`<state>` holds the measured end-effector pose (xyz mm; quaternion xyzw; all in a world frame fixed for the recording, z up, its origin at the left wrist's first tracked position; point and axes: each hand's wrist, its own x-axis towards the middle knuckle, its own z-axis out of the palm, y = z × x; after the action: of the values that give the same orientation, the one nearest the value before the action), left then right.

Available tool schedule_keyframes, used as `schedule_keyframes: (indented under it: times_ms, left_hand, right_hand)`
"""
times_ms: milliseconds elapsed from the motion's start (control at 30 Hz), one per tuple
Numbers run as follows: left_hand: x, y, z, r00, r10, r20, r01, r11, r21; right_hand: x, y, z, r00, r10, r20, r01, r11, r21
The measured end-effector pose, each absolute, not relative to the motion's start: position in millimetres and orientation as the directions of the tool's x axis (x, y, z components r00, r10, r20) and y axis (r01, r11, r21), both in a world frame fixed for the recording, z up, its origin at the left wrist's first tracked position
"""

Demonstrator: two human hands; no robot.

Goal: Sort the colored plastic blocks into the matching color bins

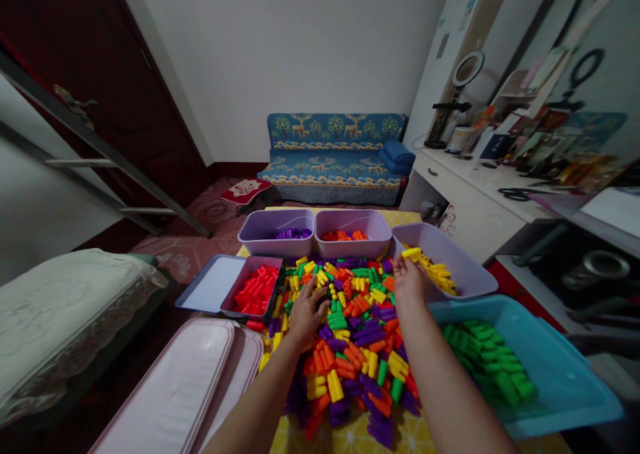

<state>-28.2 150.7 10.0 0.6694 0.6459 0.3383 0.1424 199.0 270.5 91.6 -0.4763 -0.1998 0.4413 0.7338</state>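
Observation:
My right hand (410, 282) is at the near left rim of the right-hand lilac bin (465, 257), closed on a yellow plastic block (412, 254). Several more yellow blocks (440, 275) lie inside that bin. Over the heap of mixed blocks (355, 334) reaches my left hand (306, 313), its fingers apart beside a yellow block (323, 278); no held piece shows in it. The heap mixes yellow, orange, purple and green pieces on a yellow patterned tabletop (300, 441).
At the back stand a lilac bin with purple blocks (273, 246) and one with orange blocks (350, 247). Red blocks (256, 291) fill a smaller box at left, near pink lids (175, 381). A blue-green tub (555, 374) holding green blocks (490, 357) is at right.

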Motion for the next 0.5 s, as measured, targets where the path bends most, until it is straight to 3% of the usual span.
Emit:
schedule_keyframes:
  times_ms: [267,500]
  left_hand:
    - [-29.1,151.9,7.1,-0.053,0.957,0.285,0.787,-0.136,0.602]
    - [-27.7,150.8,8.9,-0.057,0.955,0.292,0.796,-0.133,0.591]
  right_hand:
    - [212.5,271.8,97.6,0.552,0.778,-0.300,-0.625,0.149,-0.766]
    - [214.2,267.6,111.8,0.488,0.805,-0.337,-0.676,0.104,-0.730]
